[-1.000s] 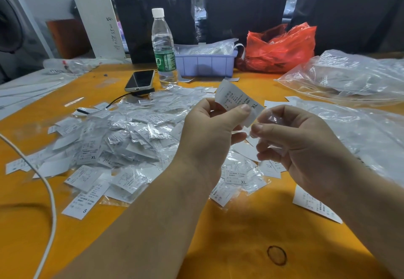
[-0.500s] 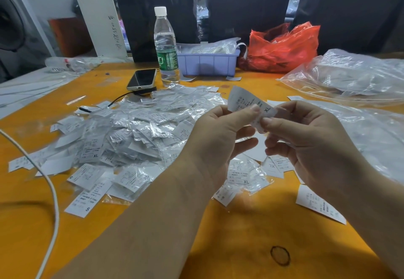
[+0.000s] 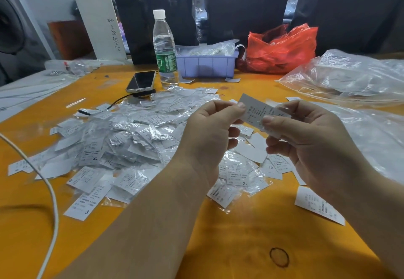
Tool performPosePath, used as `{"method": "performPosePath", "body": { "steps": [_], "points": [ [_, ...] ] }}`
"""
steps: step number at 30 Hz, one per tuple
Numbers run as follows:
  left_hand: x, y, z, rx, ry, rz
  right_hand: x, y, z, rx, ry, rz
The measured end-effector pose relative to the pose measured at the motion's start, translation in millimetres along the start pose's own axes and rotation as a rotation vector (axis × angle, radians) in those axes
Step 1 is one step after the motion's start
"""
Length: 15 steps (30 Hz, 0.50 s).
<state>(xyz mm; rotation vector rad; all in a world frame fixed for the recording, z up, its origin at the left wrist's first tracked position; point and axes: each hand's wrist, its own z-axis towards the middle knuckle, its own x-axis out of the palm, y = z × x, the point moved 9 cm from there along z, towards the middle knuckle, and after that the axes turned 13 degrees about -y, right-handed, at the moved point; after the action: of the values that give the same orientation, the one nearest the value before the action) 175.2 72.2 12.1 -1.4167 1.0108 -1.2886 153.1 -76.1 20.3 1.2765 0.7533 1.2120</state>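
I hold one white printed size label point(image 3: 254, 109) up over the orange table point(image 3: 229, 246). My left hand point(image 3: 209, 134) pinches its left end between thumb and forefinger. My right hand point(image 3: 306, 139) pinches its right part, thumb on top, where a small clear plastic sleeve seems to cover it. Below and to the left lies a big heap of similar labels in clear sleeves point(image 3: 122, 139), some marked XL or S. A loose label point(image 3: 319, 205) lies under my right wrist.
A water bottle point(image 3: 165, 49), a phone point(image 3: 141, 81) with a black cable, a purple bin point(image 3: 206, 64) and a red plastic bag point(image 3: 282, 49) stand at the back. Clear plastic bags point(image 3: 349, 77) fill the right side. A white cable point(image 3: 51, 191) curves on the left.
The label has tilted from pointing up-left to lying more level, and my right hand has closed in to pinch its right end.
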Motion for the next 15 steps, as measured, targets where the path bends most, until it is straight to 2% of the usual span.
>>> {"method": "performPosePath", "body": {
  "steps": [9, 15],
  "points": [
    [13.3, 4.3, -5.5, 0.012, 0.126, 0.104, -2.1, -0.3, 0.1, -0.008, 0.003, -0.027],
    [11.6, 4.7, -4.3, 0.009, 0.111, 0.135, -1.8, -2.0, 1.1, 0.001, -0.001, -0.037]
  ]
}}
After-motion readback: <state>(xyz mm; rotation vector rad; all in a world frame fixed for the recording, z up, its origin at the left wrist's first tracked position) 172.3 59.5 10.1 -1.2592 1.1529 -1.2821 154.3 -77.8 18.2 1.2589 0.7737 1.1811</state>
